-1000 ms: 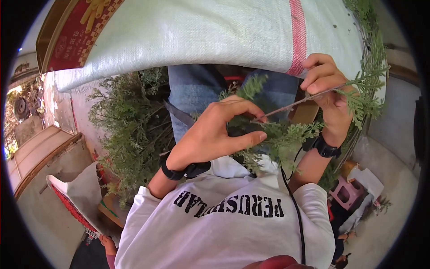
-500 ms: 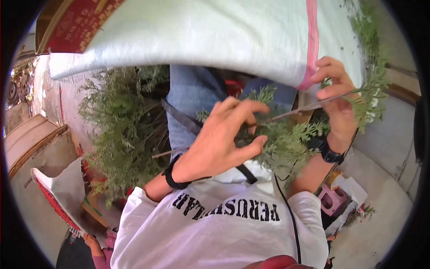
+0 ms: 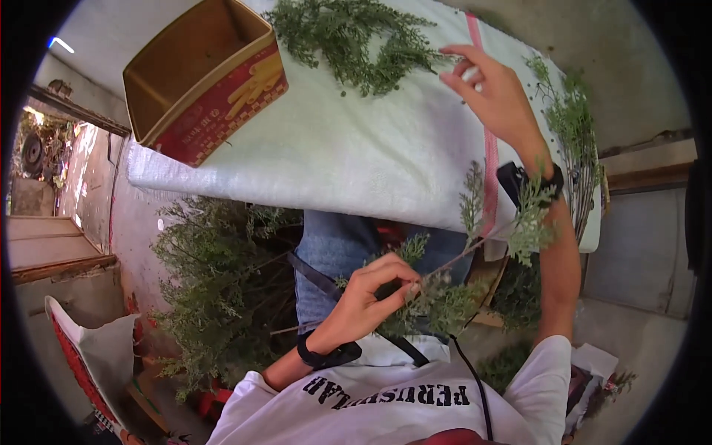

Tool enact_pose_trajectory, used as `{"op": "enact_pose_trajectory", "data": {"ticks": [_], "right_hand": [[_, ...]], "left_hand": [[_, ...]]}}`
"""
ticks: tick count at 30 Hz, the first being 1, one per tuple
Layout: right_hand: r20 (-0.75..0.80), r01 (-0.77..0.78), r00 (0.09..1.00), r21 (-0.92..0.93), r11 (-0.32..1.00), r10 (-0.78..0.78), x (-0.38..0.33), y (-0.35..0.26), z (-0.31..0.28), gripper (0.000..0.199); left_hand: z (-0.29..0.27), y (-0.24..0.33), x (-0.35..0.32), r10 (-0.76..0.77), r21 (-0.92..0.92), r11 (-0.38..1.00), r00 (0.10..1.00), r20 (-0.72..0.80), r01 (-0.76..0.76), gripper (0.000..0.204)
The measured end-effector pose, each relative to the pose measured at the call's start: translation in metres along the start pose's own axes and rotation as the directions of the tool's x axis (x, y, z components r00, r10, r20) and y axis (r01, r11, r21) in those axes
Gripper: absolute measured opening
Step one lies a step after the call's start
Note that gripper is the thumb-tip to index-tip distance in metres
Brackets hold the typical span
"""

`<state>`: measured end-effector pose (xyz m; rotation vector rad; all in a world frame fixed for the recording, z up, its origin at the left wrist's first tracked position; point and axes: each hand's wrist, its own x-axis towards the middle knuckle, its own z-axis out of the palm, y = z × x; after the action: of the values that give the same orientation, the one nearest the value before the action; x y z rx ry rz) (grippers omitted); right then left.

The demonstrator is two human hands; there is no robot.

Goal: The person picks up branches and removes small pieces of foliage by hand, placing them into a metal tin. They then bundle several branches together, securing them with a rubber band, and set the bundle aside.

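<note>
My left hand (image 3: 374, 295), closed in a pinch, holds a green conifer branch (image 3: 463, 256) in front of my lap. Its brown stem slants up to the right, ending in feathery sprigs beside my right forearm. My right hand (image 3: 486, 93) is stretched over the white-covered table (image 3: 356, 167), thumb and fingers apart. Its fingertips are close to the right end of a pile of cut green sprigs (image 3: 348, 44); whether they touch it I cannot tell.
A red and gold rectangular tin (image 3: 215, 96), open at the top, stands at the table's left. More branches (image 3: 575, 133) lie along the right edge. A large heap of conifer branches (image 3: 215, 282) sits left of my legs. A reddish chair-like thing (image 3: 85, 356) is at lower left.
My right hand has left the branch and moved forward over the table to the sprig pile. My left hand keeps the branch. The view has shifted, showing more of the table and the tin.
</note>
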<state>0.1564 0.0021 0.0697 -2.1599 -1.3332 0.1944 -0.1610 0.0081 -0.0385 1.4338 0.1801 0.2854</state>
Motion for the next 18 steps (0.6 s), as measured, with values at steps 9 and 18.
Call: {"op": "enact_pose_trajectory", "data": {"ticks": [9,18], "right_hand": [[-0.168,0.257,0.931,-0.327,0.91,-0.323,0.042,0.018,0.026,0.03],[-0.194,0.465,0.835,-0.255,0.848,-0.516,0.037,0.041,0.031,0.032]], "left_hand": [[0.007,0.004,-0.012,0.077,0.081,0.995,0.982,-0.174,-0.064,0.018],[0.018,-0.005,-0.001,0.033,0.024,0.999,0.999,0.023,-0.033,0.021]]}}
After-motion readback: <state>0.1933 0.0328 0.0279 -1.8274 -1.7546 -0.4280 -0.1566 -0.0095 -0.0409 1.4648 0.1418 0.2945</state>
